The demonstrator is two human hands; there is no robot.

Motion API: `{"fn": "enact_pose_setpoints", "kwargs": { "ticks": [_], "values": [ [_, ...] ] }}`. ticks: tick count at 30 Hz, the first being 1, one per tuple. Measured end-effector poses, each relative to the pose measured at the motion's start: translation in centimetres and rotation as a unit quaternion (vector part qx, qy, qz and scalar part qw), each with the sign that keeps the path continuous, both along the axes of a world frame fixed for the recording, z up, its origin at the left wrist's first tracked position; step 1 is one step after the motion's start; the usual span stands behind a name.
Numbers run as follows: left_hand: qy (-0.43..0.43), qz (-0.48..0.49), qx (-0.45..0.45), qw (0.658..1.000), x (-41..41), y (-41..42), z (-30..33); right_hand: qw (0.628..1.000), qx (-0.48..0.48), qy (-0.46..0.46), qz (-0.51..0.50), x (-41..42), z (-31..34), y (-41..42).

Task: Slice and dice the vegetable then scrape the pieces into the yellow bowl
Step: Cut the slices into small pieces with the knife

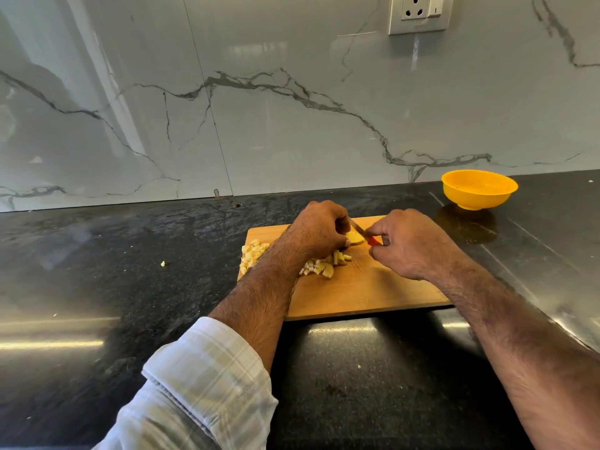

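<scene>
Left hand (316, 230) pinches the last vegetable chunk (354, 238) — small, firm, likely slippery. Right hand (410, 243) grips the knife (363, 233), blade just beside that grip.

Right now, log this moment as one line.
stage: dicing | left hand: holds vegetable on board | right hand: grips knife | bowl: no pieces visible

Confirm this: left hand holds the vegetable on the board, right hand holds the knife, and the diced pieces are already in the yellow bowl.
One thing is wrong. The head view shows the diced pieces lying on the board, not in the yellow bowl. The rest stands: the left hand holds the vegetable, and the right hand holds the knife.
</scene>
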State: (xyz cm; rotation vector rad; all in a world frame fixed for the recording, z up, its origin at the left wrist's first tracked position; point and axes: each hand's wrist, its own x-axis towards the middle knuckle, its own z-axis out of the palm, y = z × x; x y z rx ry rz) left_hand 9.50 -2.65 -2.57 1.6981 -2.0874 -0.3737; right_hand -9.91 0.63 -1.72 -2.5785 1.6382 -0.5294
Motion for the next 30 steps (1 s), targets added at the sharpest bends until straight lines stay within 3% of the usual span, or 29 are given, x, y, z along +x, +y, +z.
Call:
{"fn": "enact_pose_setpoints", "kwargs": {
  "ticks": [12, 22, 30],
  "values": [
    [0.007, -0.004, -0.003, 1.0, -0.1, 0.1, -0.1, 0.996, 0.081, 0.042, -0.008, 1.2, -0.3, -0.3],
    [0.019, 0.016, 0.001, 1.0, 1.2, 0.3, 0.7, 0.999, 0.002, -0.047, 0.009, 0.6, -0.3, 0.4],
    [-0.022, 0.037, 0.033, 0.999, 0.9, 0.1, 0.4, 0.999, 0.041, 0.031, 0.005, 1.6, -0.8, 0.1]
  ]
}}
